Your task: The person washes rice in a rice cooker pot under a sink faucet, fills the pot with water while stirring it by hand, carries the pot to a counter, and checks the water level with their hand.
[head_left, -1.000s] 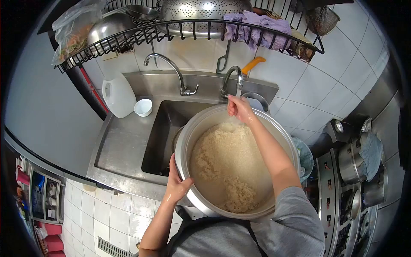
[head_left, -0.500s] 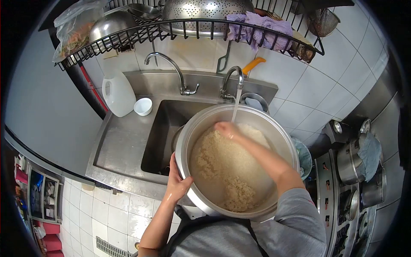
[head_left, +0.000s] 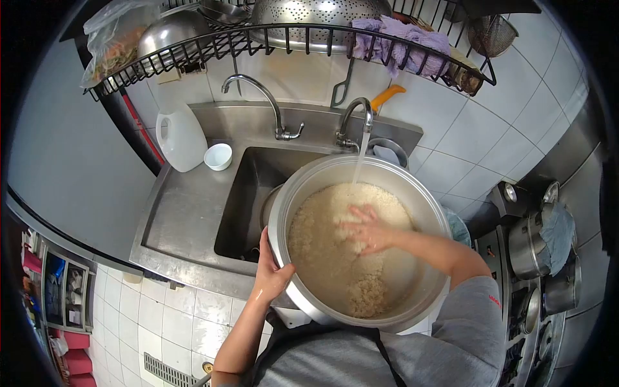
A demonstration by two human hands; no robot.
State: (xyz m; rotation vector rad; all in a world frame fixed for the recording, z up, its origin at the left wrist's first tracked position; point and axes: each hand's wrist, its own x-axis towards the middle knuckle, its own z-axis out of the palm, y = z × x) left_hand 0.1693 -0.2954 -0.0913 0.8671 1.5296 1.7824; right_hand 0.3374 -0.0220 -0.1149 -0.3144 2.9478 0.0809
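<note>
A large round metal pot (head_left: 420, 193) rests over the right part of the sink, with rice (head_left: 369, 293) in cloudy water inside it. My left hand (head_left: 274, 278) grips the pot's left rim, thumb over the edge and fingers along the outer wall. Inside, my right hand (head_left: 366, 231) lies on the wet rice, palm down and fingers spread, partly in the water. From the right tap (head_left: 368, 116) a stream of water (head_left: 363, 151) runs into the pot at its far side.
The sink basin (head_left: 248, 213) shows left of the pot. A white bowl (head_left: 218, 157) and a white plastic jug (head_left: 182, 138) stand on the steel counter (head_left: 177, 219). Overhead hangs a black wire rack (head_left: 258, 42) holding a colander (head_left: 316, 16). Pots (head_left: 525, 238) stand at the right.
My right hand has moved from the far side of the rice nearer the pot's middle, and its fingers have spread from a closed shape. My left hand stays on the rim.
</note>
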